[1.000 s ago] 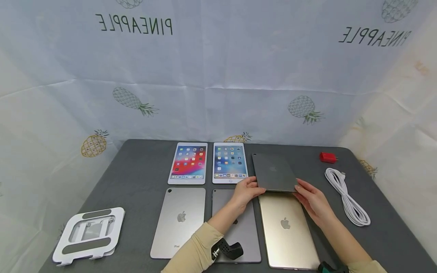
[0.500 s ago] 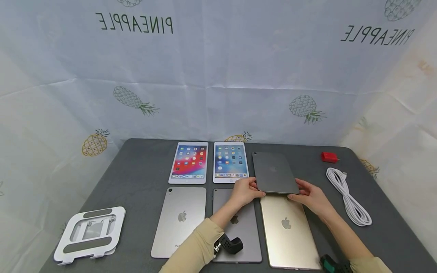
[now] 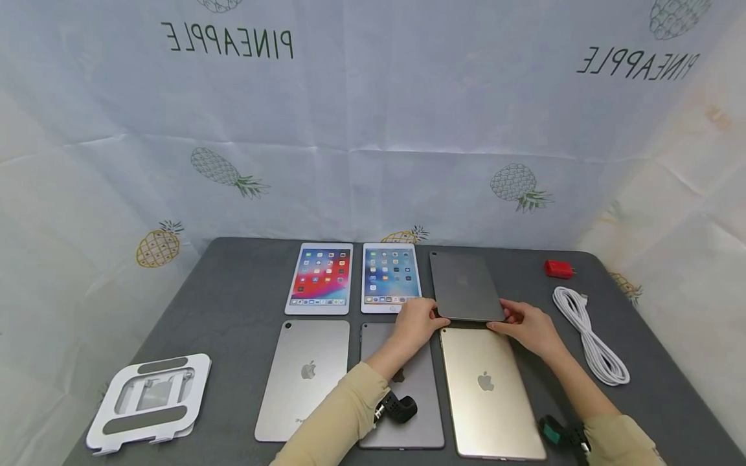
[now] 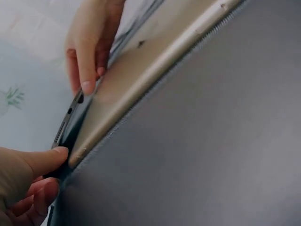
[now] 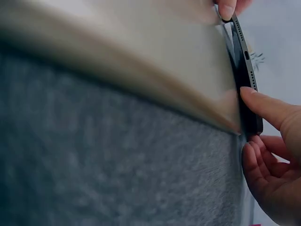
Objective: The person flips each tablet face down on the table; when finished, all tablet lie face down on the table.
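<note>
A dark grey tablet point(image 3: 466, 285) lies back-side up at the far right of the middle group, its near edge just beyond the gold tablet point(image 3: 489, 395). My left hand point(image 3: 416, 321) pinches its near left corner; my right hand point(image 3: 531, 327) holds the near right corner. In the left wrist view, my left thumb lies along the dark tablet's edge point(image 4: 63, 123), where a port and speaker holes show. The right wrist view has my right hand point(image 5: 275, 141) with its thumb on that edge and the fingers beneath the corner.
Two white tablets with lit screens point(image 3: 320, 278) point(image 3: 390, 277) stand in the back row. A silver tablet point(image 3: 303, 382) and a grey tablet point(image 3: 416, 369) lie in front. A white folding stand point(image 3: 150, 402) is at left; a red charger plug point(image 3: 558, 268) and coiled white cable point(image 3: 591, 340) are right.
Both hands have moved the dark grey tablet slightly toward the back of the table, off the gold tablet's far edge, which now shows. The other tablets stay in place.
</note>
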Demonstrator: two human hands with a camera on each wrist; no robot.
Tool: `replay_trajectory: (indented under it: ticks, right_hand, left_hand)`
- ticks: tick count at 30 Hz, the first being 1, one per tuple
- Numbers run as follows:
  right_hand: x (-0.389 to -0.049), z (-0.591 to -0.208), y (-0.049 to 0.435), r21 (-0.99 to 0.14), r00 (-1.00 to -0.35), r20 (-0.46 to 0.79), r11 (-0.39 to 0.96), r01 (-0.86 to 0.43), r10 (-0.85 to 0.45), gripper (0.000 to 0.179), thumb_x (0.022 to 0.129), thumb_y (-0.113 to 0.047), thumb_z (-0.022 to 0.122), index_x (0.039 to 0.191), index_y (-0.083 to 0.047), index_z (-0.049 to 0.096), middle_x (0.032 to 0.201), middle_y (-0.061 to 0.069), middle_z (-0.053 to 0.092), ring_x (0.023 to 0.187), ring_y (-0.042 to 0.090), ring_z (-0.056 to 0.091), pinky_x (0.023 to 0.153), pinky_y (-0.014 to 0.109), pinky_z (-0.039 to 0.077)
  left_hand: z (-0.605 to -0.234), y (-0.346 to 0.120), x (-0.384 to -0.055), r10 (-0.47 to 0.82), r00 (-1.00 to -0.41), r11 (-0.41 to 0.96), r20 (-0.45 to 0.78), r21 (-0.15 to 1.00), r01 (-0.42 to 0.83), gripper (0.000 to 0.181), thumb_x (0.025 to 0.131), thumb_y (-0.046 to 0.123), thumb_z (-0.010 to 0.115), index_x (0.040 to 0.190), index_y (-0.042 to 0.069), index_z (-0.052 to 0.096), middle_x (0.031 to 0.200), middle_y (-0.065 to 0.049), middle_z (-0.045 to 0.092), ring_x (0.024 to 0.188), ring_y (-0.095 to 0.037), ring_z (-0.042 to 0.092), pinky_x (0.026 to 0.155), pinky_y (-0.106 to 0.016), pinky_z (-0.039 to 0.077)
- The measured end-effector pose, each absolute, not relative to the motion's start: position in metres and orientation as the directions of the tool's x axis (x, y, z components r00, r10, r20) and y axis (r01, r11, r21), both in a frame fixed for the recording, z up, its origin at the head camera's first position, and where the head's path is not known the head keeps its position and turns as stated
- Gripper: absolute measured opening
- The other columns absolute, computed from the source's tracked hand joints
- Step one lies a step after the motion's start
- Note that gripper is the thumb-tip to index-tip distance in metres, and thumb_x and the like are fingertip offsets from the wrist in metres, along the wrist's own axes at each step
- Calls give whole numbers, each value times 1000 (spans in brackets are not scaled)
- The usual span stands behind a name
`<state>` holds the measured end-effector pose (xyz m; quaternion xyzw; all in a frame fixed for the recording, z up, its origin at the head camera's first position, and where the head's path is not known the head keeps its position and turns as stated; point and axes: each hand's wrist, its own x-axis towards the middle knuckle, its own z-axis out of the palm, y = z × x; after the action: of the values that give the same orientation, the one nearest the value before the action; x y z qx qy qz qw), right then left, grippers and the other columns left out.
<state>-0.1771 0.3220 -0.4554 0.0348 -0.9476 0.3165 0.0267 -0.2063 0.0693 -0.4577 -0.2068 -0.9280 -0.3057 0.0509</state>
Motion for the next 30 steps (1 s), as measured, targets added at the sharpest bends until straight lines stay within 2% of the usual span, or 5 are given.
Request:
replay_trajectory:
  ticks: [2,4,14,23,30]
  right_hand:
    - [-179,-457,323,-584,-995,84,806,-94,-54,68,80,-30,81,129,10,57,89,5,59,79,18,50,64,29,42]
    - [-181,-459,324,-578,-994,92,809,-104,-61,67,81,-28,81,130,10,56,89,5,58,79,18,49,64,28,41]
    - [-186,-462,328,-581,-994,68,806,-111,-88,68,84,-28,78,134,9,53,83,3,52,75,18,44,60,28,34]
    - [-184,-460,326,-583,-995,44,806,-102,-95,66,86,-27,76,135,9,51,86,4,53,76,17,45,61,29,35]
    - [-181,-458,322,-588,-995,66,802,-103,-79,59,85,-20,76,132,9,53,96,11,56,80,20,47,64,30,38]
  left_hand:
    - [-460,71,-208,372,-896,759,244,475,445,32,82,34,79,63,13,62,53,9,50,50,-5,45,43,-18,32]
    - [-461,72,-208,383,-885,782,263,417,462,38,82,36,78,58,16,57,54,7,50,50,-6,46,42,-20,32]
    - [-464,74,-205,403,-850,827,340,263,497,33,87,38,72,70,11,66,65,-2,59,61,-20,63,44,-28,45]
    - [-468,73,-204,407,-848,824,338,264,501,29,88,37,72,79,10,71,69,-3,61,67,-21,63,49,-28,48]
    - [-466,69,-204,425,-858,776,288,372,509,27,90,28,72,100,3,74,78,-6,67,76,-19,64,60,-27,51]
